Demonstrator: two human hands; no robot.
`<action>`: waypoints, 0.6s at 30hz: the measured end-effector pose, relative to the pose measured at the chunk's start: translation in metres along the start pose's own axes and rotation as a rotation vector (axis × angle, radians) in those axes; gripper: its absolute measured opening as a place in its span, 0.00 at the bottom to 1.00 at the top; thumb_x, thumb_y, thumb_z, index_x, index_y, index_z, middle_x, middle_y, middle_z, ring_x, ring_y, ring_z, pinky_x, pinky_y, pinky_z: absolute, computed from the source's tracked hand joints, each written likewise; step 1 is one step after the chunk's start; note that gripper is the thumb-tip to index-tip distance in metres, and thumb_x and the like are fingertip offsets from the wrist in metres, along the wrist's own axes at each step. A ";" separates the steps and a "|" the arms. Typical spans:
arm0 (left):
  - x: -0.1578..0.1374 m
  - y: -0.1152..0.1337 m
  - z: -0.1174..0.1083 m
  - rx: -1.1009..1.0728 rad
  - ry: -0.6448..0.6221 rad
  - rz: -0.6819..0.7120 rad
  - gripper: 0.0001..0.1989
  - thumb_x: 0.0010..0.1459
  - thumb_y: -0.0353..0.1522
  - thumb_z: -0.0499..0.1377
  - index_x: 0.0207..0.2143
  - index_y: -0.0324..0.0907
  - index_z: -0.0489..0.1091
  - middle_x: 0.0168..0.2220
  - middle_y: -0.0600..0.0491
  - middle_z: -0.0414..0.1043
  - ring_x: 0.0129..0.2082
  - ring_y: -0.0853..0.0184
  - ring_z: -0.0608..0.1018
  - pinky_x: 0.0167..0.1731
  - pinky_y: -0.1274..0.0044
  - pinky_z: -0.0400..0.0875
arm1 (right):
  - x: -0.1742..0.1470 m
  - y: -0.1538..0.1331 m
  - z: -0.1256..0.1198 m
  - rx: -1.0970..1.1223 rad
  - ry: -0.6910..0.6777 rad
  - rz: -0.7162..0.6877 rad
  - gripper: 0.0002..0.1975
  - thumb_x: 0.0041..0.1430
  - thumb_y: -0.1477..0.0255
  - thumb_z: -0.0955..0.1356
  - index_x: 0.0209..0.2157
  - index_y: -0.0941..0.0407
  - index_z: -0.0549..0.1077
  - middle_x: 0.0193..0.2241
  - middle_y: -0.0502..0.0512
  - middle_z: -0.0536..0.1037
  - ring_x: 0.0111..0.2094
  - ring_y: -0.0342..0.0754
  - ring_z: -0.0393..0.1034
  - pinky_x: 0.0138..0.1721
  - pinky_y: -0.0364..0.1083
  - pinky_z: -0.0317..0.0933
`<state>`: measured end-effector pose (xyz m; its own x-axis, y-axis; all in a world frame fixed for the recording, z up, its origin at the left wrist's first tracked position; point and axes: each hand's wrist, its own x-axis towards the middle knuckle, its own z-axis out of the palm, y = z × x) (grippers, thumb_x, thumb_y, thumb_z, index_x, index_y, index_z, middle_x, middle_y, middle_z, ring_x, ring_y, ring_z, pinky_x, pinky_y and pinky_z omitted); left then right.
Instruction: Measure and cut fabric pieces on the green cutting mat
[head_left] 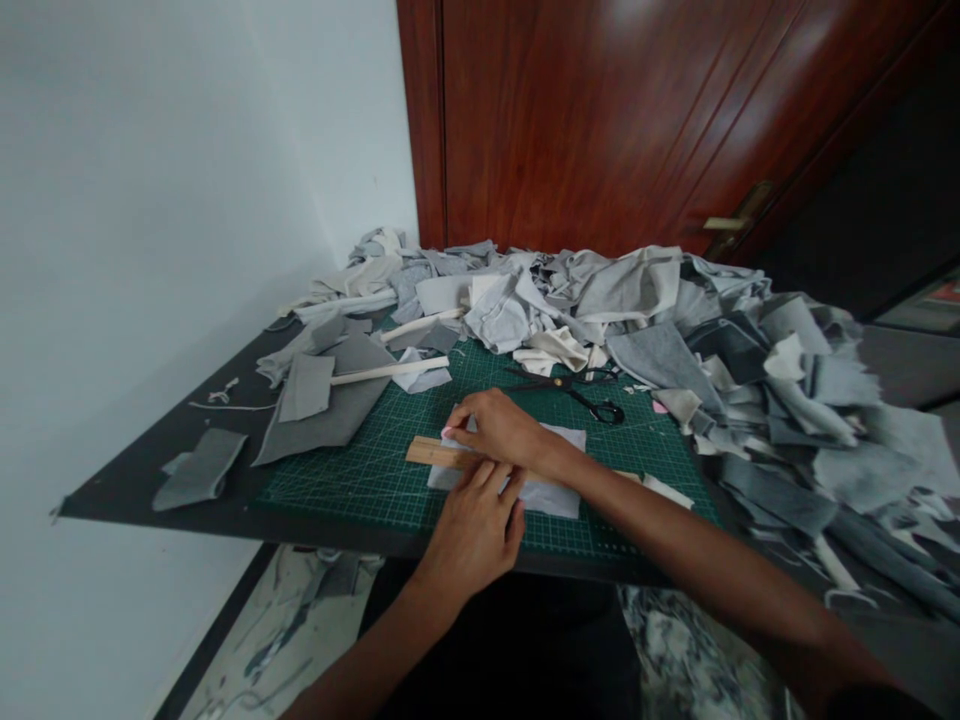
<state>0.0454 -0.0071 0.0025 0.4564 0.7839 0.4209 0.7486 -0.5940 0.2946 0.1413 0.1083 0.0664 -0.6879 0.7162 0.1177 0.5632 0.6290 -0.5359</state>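
Note:
A wooden ruler (425,451) lies across a light grey fabric piece (559,500) on the green cutting mat (337,487). With fingers stretched out, my left hand (472,525) presses the ruler down from the near side. My right hand (495,428) is closed in a pinch at the ruler's far edge, near its left end. Between those fingertips shows a small pink bit that looks like tailor's chalk (448,432); most of it is hidden. My right forearm covers part of the ruler and fabric. Black scissors (570,386) lie just beyond my right hand.
Grey and white fabric scraps (630,285) are heaped along the back and right of the black table (180,400). Flat grey pieces (322,420) and a cream strip (390,370) lie at left. A white wall and a wooden door (562,130) stand behind.

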 end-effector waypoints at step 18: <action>0.002 -0.001 -0.001 -0.023 0.011 0.004 0.19 0.65 0.28 0.55 0.57 0.40 0.72 0.51 0.44 0.76 0.55 0.54 0.74 0.57 0.61 0.71 | 0.009 0.001 0.011 -0.036 -0.065 0.089 0.04 0.60 0.73 0.74 0.35 0.55 0.84 0.32 0.52 0.84 0.32 0.43 0.76 0.35 0.40 0.61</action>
<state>0.0452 -0.0051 0.0035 0.4539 0.7797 0.4314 0.7356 -0.6011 0.3125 0.1305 0.1116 0.0580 -0.6619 0.7494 0.0157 0.6386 0.5748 -0.5116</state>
